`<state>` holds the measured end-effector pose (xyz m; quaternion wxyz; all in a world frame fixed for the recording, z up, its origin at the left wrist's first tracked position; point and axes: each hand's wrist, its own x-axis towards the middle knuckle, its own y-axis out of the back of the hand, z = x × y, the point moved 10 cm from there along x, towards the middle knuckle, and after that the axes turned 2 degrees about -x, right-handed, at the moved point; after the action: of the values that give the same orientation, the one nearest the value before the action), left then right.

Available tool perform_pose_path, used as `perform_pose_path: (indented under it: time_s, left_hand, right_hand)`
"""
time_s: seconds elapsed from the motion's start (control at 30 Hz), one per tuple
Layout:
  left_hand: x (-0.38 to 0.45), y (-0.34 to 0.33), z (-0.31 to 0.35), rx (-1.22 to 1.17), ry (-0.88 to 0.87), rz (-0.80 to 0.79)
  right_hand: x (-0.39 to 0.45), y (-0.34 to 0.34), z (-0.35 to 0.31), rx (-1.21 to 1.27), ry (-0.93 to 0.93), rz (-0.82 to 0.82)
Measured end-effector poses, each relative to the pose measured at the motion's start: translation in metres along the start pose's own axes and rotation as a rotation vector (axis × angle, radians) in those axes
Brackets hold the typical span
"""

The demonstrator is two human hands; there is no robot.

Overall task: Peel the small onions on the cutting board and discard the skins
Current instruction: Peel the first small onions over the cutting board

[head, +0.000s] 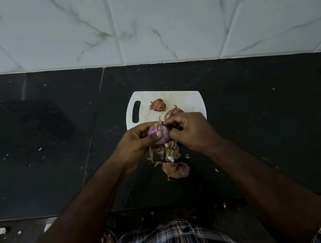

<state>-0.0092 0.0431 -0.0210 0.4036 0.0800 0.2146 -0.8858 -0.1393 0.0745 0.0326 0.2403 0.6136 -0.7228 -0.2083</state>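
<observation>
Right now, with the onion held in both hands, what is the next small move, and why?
Probably pull the right hand away to strip off the skin it seems to pinch at the onion, then drop it on the skins below. The left hand grips the onion, which is mostly bare and purple, with dry wisps left at its top.

A dark, speckled stone bench [256, 107] runs across the view, with a thin seam crossing it on the left. Behind it rises a wall [161, 18] of large white tiles veined in grey. The light is dim.
</observation>
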Motion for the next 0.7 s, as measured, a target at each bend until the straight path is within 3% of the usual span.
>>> perform_pose_path:
  time_s: [0.27,0.5,0.7]
  left_hand:
    - [0.0,0.007,-0.002,-0.07,0.034,0.033]
    - [0.002,0.011,-0.004,-0.09,0.032,0.035]
    - [-0.001,0.009,-0.005,-0.164,0.025,-0.042]
  right_hand:
    - [-0.002,-0.002,0.021,0.313,-0.143,-0.009]
    - [-0.005,0.001,0.007,0.196,-0.064,0.087]
    - [-0.012,-0.002,0.015,-0.033,-0.053,0.056]
